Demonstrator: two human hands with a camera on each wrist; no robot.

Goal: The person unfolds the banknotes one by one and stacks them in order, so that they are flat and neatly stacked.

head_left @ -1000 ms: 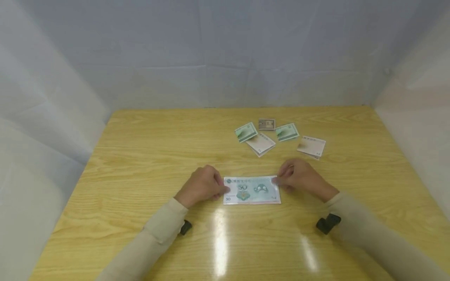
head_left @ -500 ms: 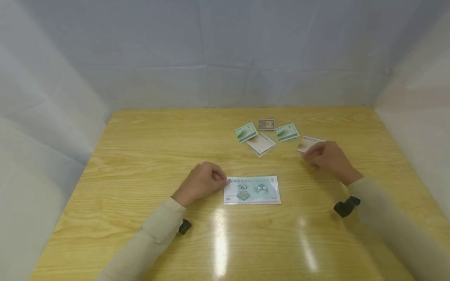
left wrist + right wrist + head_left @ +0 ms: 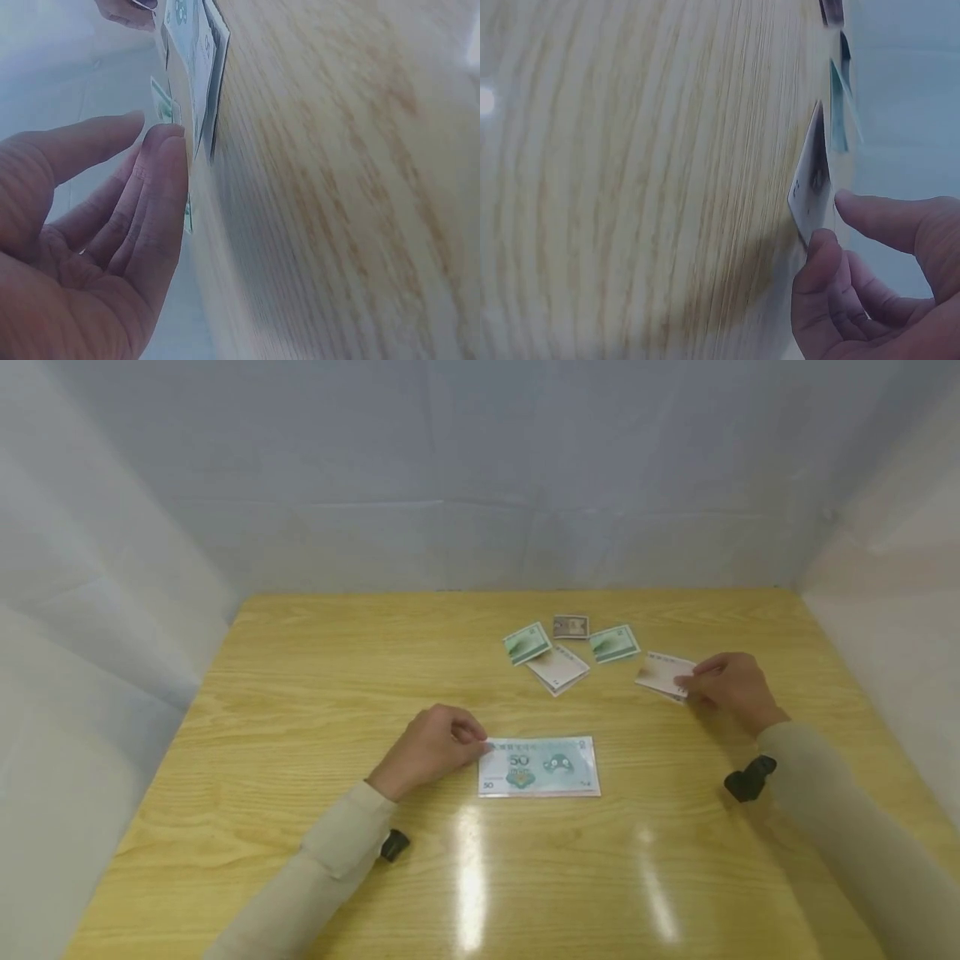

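A flat, pale blue-green 50 banknote (image 3: 551,777) with a cartoon face lies in the middle of the table. At its left end, my left hand (image 3: 427,752) has its fingertips right by the upper corner. The left wrist view shows the fingers relaxed, with a gap before the banknote (image 3: 199,67), whose near end lifts at a fold. Farther back on the right, my right hand (image 3: 738,689) has its thumb and fingers at the right end of a folded pinkish banknote (image 3: 658,675). In the right wrist view this folded banknote (image 3: 810,187) stands partly raised at the fingertips.
Other folded banknotes lie toward the back: a green one (image 3: 525,642) overlapping a pinkish one (image 3: 558,671), a small brown one (image 3: 572,627) and another green one (image 3: 615,645). White sheeting (image 3: 480,543) rises behind the wooden table (image 3: 300,693) and along both sides.
My right hand has let go of the 50 banknote's right end and moved back and right to the folded pinkish banknote. My left hand has eased slightly off the 50 banknote's left end.
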